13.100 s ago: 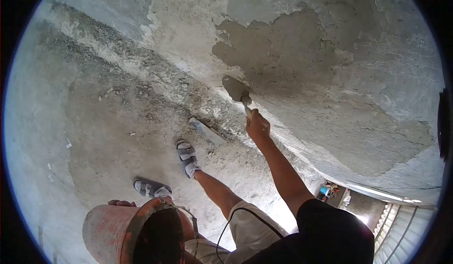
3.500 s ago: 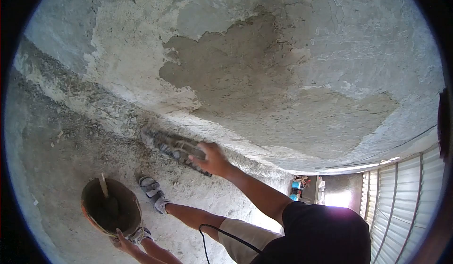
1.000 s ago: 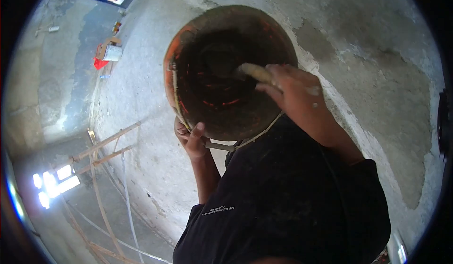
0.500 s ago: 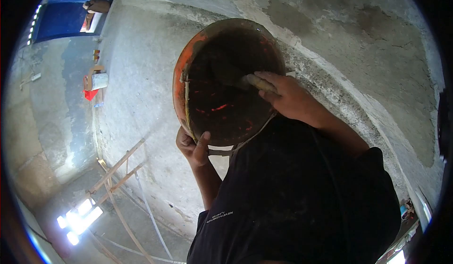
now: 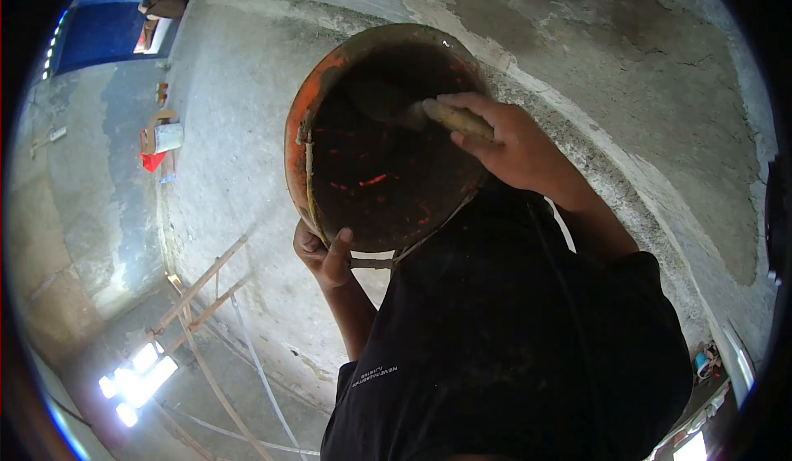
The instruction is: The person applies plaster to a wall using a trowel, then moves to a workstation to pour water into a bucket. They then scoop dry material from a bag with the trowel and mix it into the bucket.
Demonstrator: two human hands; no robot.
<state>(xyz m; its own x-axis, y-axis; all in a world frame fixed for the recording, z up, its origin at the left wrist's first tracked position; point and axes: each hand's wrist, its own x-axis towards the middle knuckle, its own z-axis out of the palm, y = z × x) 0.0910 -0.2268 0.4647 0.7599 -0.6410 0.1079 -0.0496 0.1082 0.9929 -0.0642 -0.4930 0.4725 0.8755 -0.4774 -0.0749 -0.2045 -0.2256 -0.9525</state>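
An orange bucket [image 5: 299, 160], its inside coated with dark residue, is held tilted with its mouth facing me. My left hand [image 5: 324, 255] grips its lower left rim, thumb over the edge. The bucket's wire handle [image 5: 309, 182] hangs along the left side of the mouth. My right hand [image 5: 503, 135] is closed around the wooden handle of a trowel [image 5: 455, 119]. The trowel's blade reaches into the bucket, where it is dim against the dark inside.
Rough plastered wall [image 5: 627, 73] curves along the right. At lower left stands a wooden pole frame [image 5: 206, 288]. A white bucket [image 5: 169, 136] and a red item [image 5: 152, 162] are at the left, below a blue panel [image 5: 99, 32]. Bright window openings [image 5: 136, 383] show at lower left.
The bucket and my left hand have shifted slightly left and up in view. My right hand has turned a little, showing more of the trowel's handle, with its blade still inside the bucket.
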